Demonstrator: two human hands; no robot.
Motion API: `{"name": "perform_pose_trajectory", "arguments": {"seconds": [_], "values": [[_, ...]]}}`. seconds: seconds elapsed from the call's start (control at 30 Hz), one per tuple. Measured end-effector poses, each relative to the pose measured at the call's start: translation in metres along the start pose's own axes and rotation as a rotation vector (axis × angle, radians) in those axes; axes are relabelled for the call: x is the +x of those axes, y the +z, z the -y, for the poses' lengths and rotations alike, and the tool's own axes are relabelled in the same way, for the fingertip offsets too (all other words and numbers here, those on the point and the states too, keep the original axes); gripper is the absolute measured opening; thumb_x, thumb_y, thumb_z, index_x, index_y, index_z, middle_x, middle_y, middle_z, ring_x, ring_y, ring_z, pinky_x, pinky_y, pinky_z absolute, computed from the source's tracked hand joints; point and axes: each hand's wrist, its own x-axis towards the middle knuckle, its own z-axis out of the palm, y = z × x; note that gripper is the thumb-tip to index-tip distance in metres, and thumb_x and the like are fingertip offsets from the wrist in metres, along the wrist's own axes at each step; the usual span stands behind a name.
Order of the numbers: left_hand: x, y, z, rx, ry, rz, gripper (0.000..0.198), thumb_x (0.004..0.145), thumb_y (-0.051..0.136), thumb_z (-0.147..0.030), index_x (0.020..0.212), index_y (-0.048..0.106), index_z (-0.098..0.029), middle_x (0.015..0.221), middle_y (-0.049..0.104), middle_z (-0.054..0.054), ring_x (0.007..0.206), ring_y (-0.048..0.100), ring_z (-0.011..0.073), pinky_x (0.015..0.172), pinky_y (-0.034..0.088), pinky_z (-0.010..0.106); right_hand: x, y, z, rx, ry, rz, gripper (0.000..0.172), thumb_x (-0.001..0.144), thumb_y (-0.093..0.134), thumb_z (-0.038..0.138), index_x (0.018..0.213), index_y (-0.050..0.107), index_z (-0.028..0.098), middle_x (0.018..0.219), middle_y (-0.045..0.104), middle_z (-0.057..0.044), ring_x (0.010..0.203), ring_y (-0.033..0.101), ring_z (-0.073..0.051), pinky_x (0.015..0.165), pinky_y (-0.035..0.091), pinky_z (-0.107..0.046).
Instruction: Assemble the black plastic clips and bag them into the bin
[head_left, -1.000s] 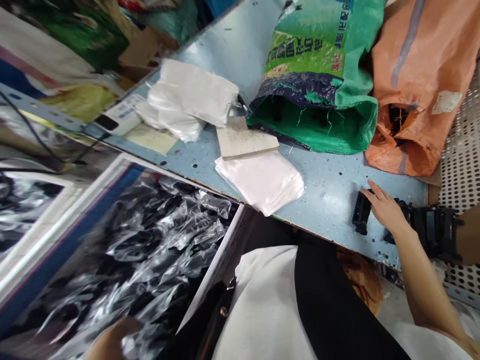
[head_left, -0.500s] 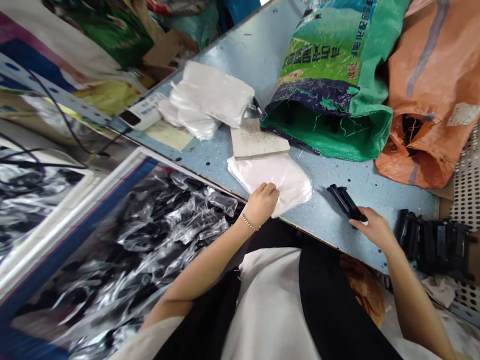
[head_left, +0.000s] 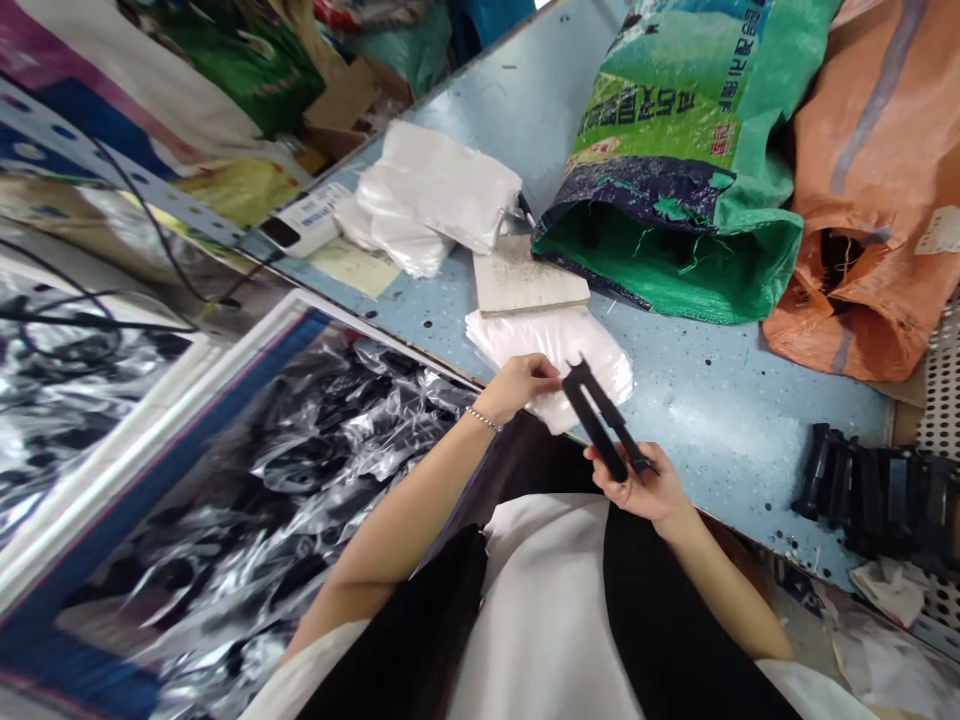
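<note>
My right hand (head_left: 637, 485) is closed around the lower end of a black two-armed plastic part (head_left: 596, 425), holding it tilted above the table's front edge. Its upper end reaches over a stack of thin plastic bags (head_left: 517, 335), close to my left fingertips. My left hand (head_left: 525, 385) is pinched at the stack's near side, seemingly on the edge of a plastic bag; the fingers partly hide it. A flat pale block (head_left: 529, 280) lies on the far part of the stack.
More plastic bags (head_left: 450, 180) lie farther back. A green woven sack (head_left: 690, 200) opens toward me beside an orange sack (head_left: 862, 200). Several black parts (head_left: 877, 490) stand in a row at the right. At the left, a blue-rimmed bin (head_left: 247, 420) holds many bagged black pieces.
My right hand has brought the black part leftward from the table's right side to near my left hand. My left hand has shifted slightly, its fingers now pinching at the bags.
</note>
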Motion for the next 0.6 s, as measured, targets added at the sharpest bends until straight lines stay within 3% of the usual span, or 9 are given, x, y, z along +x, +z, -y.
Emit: {"name": "perform_pose_trajectory", "arguments": {"seconds": [0.07, 0.17, 0.23, 0.33, 0.47, 0.53, 0.6], "values": [[0.000, -0.003, 0.002, -0.068, -0.010, 0.046, 0.032, 0.061, 0.084, -0.035, 0.076, 0.062, -0.016, 0.064, 0.064, -0.001, 0.058, 0.058, 0.0117, 0.057, 0.043, 0.024, 0.005, -0.003, -0.005, 0.046, 0.038, -0.044, 0.035, 0.082, 0.070, 0.041, 0.105, 0.073, 0.015, 0.108, 0.077, -0.013, 0.081, 0.067, -0.015, 0.059, 0.054, -0.022], [-0.001, -0.005, 0.008, -0.106, 0.056, -0.008, 0.033, 0.062, 0.082, -0.030, 0.079, 0.056, -0.018, 0.069, 0.067, 0.000, 0.063, 0.064, 0.0141, 0.060, 0.048, 0.025, 0.002, -0.009, -0.004, 0.070, -0.010, -0.113, 0.033, 0.083, 0.070, 0.041, 0.104, 0.073, 0.016, 0.108, 0.078, -0.011, 0.077, 0.065, -0.014, 0.058, 0.054, -0.021], [-0.002, -0.003, 0.013, -0.020, 0.158, -0.069, 0.030, 0.065, 0.079, -0.024, 0.077, 0.053, -0.019, 0.071, 0.067, -0.001, 0.064, 0.063, 0.0137, 0.060, 0.048, 0.024, -0.004, -0.010, -0.002, 0.075, -0.047, -0.118, 0.034, 0.083, 0.069, 0.044, 0.104, 0.073, 0.017, 0.111, 0.077, -0.011, 0.079, 0.065, -0.015, 0.056, 0.054, -0.023], [-0.005, 0.003, 0.016, 0.273, 0.368, -0.080, 0.004, 0.081, 0.065, -0.018, 0.080, 0.061, -0.018, 0.080, 0.072, 0.003, 0.076, 0.068, 0.0170, 0.073, 0.055, 0.031, -0.005, -0.007, -0.001, 0.072, 0.008, -0.071, 0.042, 0.082, 0.068, 0.047, 0.109, 0.072, 0.015, 0.108, 0.076, -0.013, 0.079, 0.062, -0.016, 0.055, 0.051, -0.022], [-0.010, 0.004, 0.011, 0.770, 0.685, -0.154, 0.037, 0.093, 0.040, -0.006, 0.112, 0.071, -0.012, 0.123, 0.072, 0.018, 0.114, 0.067, 0.0280, 0.103, 0.053, 0.048, 0.007, -0.004, -0.004, 0.088, 0.073, -0.034, 0.048, 0.085, 0.066, 0.049, 0.113, 0.069, 0.010, 0.087, 0.073, -0.009, 0.066, 0.053, -0.012, 0.051, 0.048, -0.021], [-0.020, 0.005, 0.007, 0.947, 0.783, -0.179, 0.047, 0.094, 0.034, -0.003, 0.131, 0.064, -0.007, 0.139, 0.063, 0.024, 0.122, 0.064, 0.0306, 0.107, 0.052, 0.051, 0.012, -0.004, -0.004, 0.106, 0.060, -0.010, 0.049, 0.085, 0.066, 0.050, 0.112, 0.068, 0.009, 0.081, 0.071, -0.008, 0.061, 0.048, -0.011, 0.048, 0.046, -0.021], [-0.036, 0.013, 0.004, 1.035, 0.892, -0.125, 0.052, 0.095, 0.033, -0.002, 0.142, 0.054, -0.007, 0.145, 0.058, 0.024, 0.124, 0.064, 0.0297, 0.106, 0.053, 0.049, 0.016, -0.003, -0.004, 0.088, 0.063, 0.019, 0.050, 0.084, 0.067, 0.053, 0.110, 0.068, 0.009, 0.079, 0.069, -0.007, 0.059, 0.046, -0.011, 0.047, 0.045, -0.021]]}}
